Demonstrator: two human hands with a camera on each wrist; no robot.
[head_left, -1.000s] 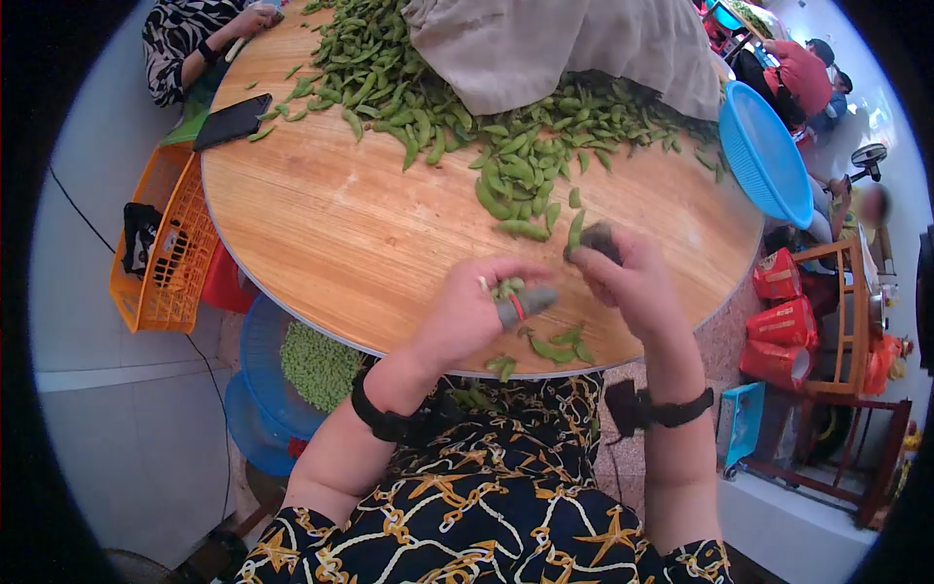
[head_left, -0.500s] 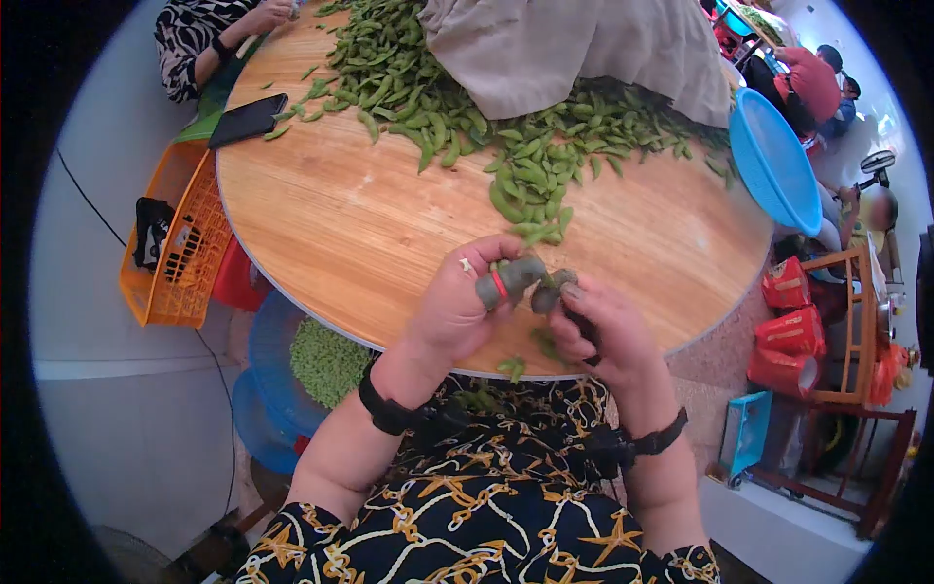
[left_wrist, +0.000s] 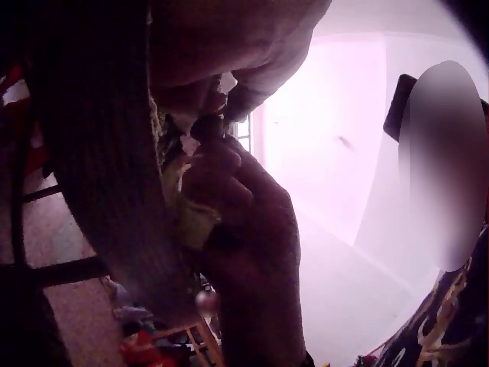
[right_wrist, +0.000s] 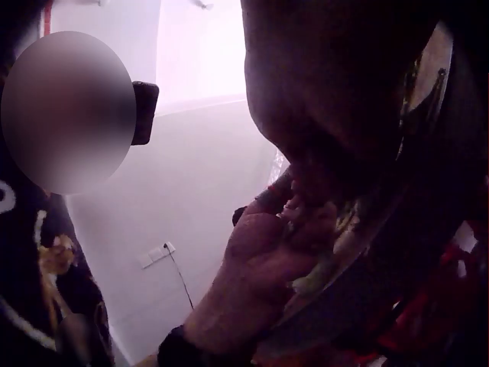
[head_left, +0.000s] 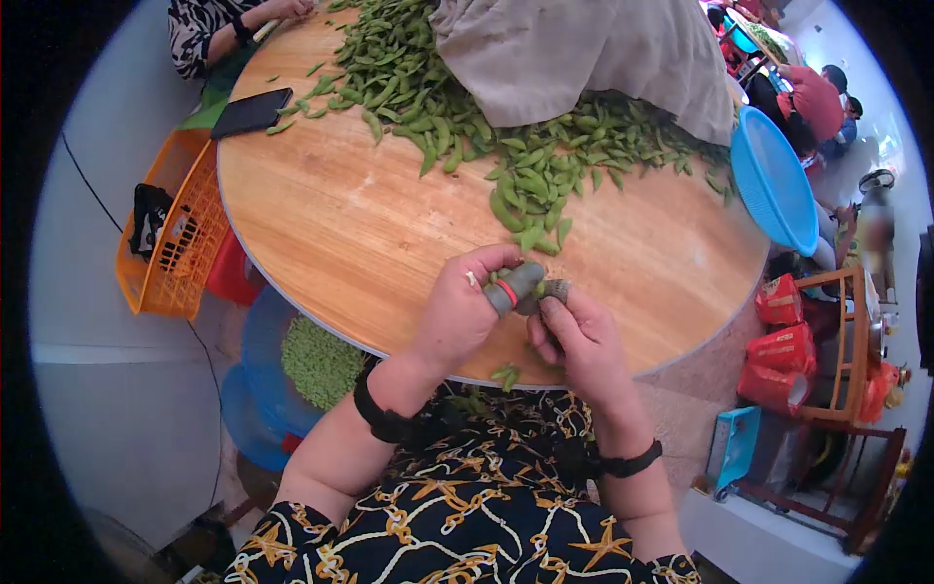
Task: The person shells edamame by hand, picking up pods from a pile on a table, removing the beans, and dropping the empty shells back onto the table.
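Note:
In the head view the two hands meet above the near edge of the round wooden table [head_left: 350, 234]. My left hand [head_left: 459, 310], with grey covers and a red band on its fingers, holds a green pod [head_left: 542, 289] at its fingertips. From the other side my right hand [head_left: 590, 352], its thumb and covered finger together, pinches the same pod. A small pale bit [head_left: 472, 278] shows at the left hand's palm side. Both wrist views are dark; the left hand [right_wrist: 263, 248] is below the right hand [right_wrist: 328, 84] in the right wrist view.
Many green pods [head_left: 530, 185] lie beyond the hands, partly under a grey cloth [head_left: 555, 58]. A phone [head_left: 251, 113] and another person's hand [head_left: 284, 10] are at far left. A blue basket [head_left: 773, 180] leans at the right edge; shelled beans [head_left: 319, 362] fill a basin below left.
The right hand has come left from holding a pod apart and now meets the left hand. The loose pods at the near edge are now mostly hidden or gone from view.

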